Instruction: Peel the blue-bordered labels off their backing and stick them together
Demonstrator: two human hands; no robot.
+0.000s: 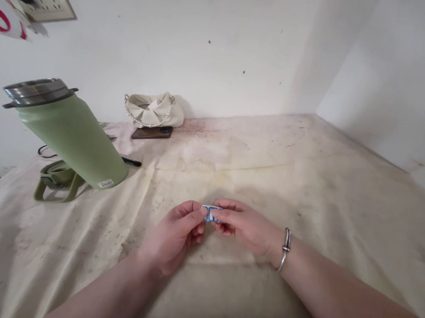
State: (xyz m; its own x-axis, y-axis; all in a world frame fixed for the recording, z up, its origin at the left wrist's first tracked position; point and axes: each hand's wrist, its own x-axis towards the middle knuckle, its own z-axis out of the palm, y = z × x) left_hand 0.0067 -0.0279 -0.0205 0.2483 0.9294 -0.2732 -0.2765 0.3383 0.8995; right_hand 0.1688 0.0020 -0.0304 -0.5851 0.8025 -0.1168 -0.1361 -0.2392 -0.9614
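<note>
Between my two hands is a small flat white piece with blue markings [210, 214], perhaps a packet or label; its exact kind is too small to tell. My left hand [177, 232] pinches its left end between thumb and fingers. At the right end, my right hand [244, 224] grips it with the thumb on top, hiding part of it. A silver bangle [285, 250] circles my right wrist. Both hands are just above the cloth-covered table [213, 296].
To the left stands an open green tumbler [77, 135], its green handled lid [58, 181] beside it. A white pouch bag [157, 110] with a pearl strap and a phone [152, 133] lie near the wall. A black pen-like item [132, 162] and a wall socket [50, 3] are also leftward.
</note>
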